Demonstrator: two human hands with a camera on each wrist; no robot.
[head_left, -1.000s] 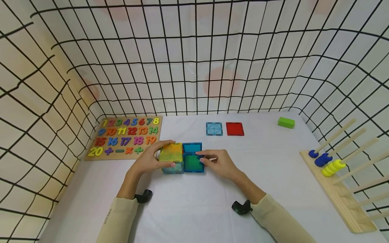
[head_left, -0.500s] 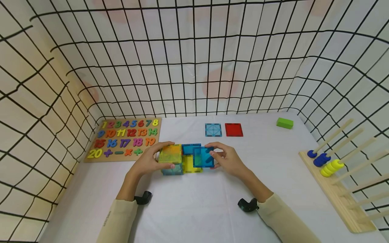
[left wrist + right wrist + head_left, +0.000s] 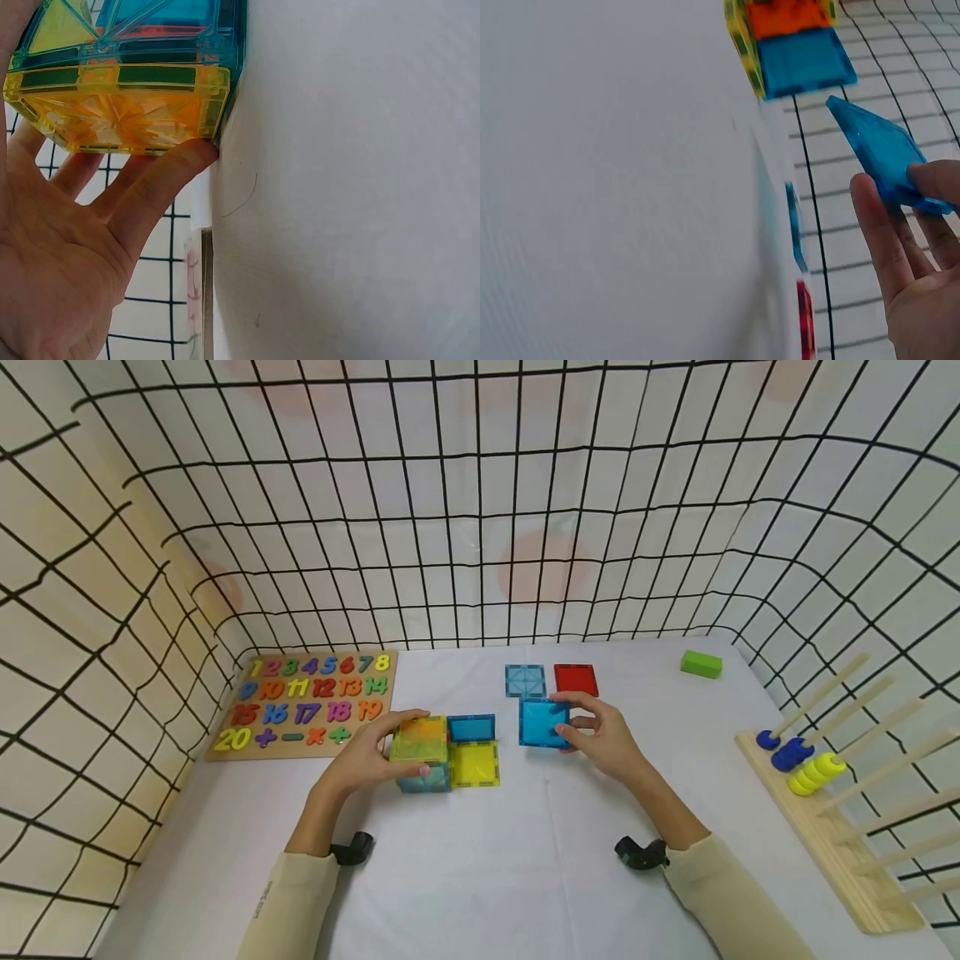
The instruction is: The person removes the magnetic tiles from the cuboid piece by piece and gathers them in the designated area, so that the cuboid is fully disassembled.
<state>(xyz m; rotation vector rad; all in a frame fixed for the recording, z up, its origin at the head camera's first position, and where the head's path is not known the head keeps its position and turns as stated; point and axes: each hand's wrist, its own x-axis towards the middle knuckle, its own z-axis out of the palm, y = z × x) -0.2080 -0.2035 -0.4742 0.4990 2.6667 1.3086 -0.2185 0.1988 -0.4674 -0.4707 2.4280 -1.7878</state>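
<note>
My left hand [image 3: 366,755] grips a cube of see-through magnetic tiles [image 3: 420,740], thumb at the front and fingers at the back; its top is yellow and its front light blue. In the left wrist view the cube's orange-and-yellow side [image 3: 120,112] faces the palm. Against the cube's right side a yellow tile [image 3: 476,765] lies flat, with a blue tile [image 3: 472,727] standing behind it. Clear of these, to the right, my right hand [image 3: 603,739] pinches a blue magnetic tile [image 3: 543,723] between thumb and fingers. The right wrist view shows that blue tile [image 3: 885,150] tilted.
Farther back lie a light blue tile [image 3: 525,681] and a red tile [image 3: 576,679]. A wooden number board [image 3: 303,703] is at the left. On the right are a green block [image 3: 701,664] and a wooden peg rack [image 3: 832,835] with beads. Black grid netting surrounds the table.
My right hand has lifted the blue tile off the spot over the yellow tile and carried it right, uncovering the yellow tile. The left hand stays on the cube.
</note>
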